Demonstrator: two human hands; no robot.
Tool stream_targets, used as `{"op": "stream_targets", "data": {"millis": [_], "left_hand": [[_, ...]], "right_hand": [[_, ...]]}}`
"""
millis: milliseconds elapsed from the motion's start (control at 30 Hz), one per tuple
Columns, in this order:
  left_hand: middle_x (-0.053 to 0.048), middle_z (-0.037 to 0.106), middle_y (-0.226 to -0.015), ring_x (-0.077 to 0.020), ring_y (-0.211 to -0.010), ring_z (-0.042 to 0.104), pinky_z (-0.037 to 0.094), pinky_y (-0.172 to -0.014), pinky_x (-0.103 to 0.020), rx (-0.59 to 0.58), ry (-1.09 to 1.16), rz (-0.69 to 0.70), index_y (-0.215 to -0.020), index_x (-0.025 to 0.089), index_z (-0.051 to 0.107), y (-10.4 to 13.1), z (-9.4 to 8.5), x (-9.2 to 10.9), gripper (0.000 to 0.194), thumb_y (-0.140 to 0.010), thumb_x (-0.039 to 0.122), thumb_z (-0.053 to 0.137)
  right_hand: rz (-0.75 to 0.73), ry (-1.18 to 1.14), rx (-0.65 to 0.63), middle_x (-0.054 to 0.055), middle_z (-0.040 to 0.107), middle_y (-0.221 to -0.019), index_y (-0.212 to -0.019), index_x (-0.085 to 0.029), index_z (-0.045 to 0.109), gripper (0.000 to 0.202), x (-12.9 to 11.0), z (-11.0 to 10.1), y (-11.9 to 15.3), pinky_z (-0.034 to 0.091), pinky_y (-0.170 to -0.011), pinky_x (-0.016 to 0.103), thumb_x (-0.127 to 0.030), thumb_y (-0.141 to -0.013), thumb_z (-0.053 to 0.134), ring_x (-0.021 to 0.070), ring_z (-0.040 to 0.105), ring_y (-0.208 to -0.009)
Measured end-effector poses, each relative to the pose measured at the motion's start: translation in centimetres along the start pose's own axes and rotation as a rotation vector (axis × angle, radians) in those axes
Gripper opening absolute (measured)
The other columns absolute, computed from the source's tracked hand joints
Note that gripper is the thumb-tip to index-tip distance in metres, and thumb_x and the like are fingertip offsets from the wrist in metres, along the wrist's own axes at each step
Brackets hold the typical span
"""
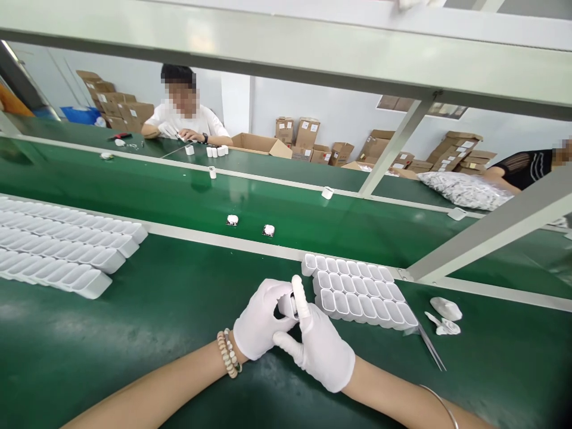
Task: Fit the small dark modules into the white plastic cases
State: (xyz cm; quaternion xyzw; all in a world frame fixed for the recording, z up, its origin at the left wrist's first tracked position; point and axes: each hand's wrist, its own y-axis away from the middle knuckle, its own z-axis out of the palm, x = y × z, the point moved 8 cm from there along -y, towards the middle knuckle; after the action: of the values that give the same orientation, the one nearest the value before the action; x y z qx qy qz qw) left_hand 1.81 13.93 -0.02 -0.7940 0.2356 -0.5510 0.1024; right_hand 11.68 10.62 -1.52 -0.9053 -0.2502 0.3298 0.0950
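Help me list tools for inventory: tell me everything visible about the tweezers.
The tweezers look metallic, slim and silver-grey, with two straight prongs slightly apart. They lie on the green table, tips toward the view's lower right, upper end beside the white cups; whether they touch those is unclear. Nothing holds them.

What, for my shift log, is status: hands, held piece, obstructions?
Left white-gloved hand gripping small white piece; right white-gloved hand against it. Piece partly hidden. Slim metal tweezers apart, rightward.
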Motion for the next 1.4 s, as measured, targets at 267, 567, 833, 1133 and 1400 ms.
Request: {"op": "stream_targets", "data": {"millis": [267,567,833,1133,1400], "left_hand": [[-0.009,0.066,-0.116,-0.0245,-0.103,0.066,0.054,-0.092,-0.041,-0.075,0.163,0.044,-0.12,0.023,0.057,0.4,0.9,0.0,0.044,-0.078,0.023,0.073],[-0.009,0.068,-0.116,-0.0245,-0.104,0.067,0.054,-0.094,-0.041,-0.136,0.203,0.022,-0.122,0.022,0.059,0.2,1.4,0.7,0.046,-0.078,0.022,0.074],[-0.004,0.069,-0.098,-0.0212,-0.088,0.067,0.056,-0.082,-0.037,-0.011,0.074,-0.067,-0.109,0.022,0.063,0.0,0.3,0.1,0.039,-0.073,0.021,0.076],[-0.007,0.06,-0.116,-0.0221,-0.097,0.064,0.055,-0.089,-0.039,-0.098,-0.141,-0.006,-0.121,0.024,0.056,-0.8,1.1,-0.2,0.054,-0.071,0.021,0.076],[-0.007,0.053,-0.131,-0.0294,-0.118,0.056,0.047,-0.099,-0.043,-0.397,-0.481,-0.131,-0.125,0.028,0.056,-6.0,5.1,-3.6,0.044,-0.083,0.026,0.065]], "right_hand": [[0.251,-0.697,-0.179,0.005,0.066,-0.095,-0.157,-0.021,0.01,0.076,1.2,-1.8,-1.3,0.051,-0.091,0.042,-0.047,-0.097,0.047,0.0213,0.063,-0.091],[0.304,-0.78,-0.029,0.001,0.069,-0.086,-0.142,-0.022,0.046,0.058,1.2,-2.1,-1.9,0.056,-0.076,0.036,-0.037,-0.088,0.061,0.0173,0.065,-0.077],[0.375,-0.402,-0.17,-0.001,0.068,-0.071,-0.149,-0.019,0.037,0.062,1.1,-2.5,-1.7,0.055,-0.068,0.035,-0.044,-0.094,0.048,0.0187,0.066,-0.064],[0.438,0.129,-0.133,0.004,0.074,-0.082,-0.133,-0.02,0.054,0.042,3.7,-5.3,-4.6,0.05,-0.063,0.027,-0.037,-0.097,0.041,0.0181,0.068,-0.066],[0.583,0.396,-0.176,0.008,0.063,-0.118,-0.121,-0.018,0.059,0.03,15.3,-11.0,-12.5,0.055,-0.084,0.04,-0.035,-0.096,0.057,0.0201,0.064,-0.098]]}}
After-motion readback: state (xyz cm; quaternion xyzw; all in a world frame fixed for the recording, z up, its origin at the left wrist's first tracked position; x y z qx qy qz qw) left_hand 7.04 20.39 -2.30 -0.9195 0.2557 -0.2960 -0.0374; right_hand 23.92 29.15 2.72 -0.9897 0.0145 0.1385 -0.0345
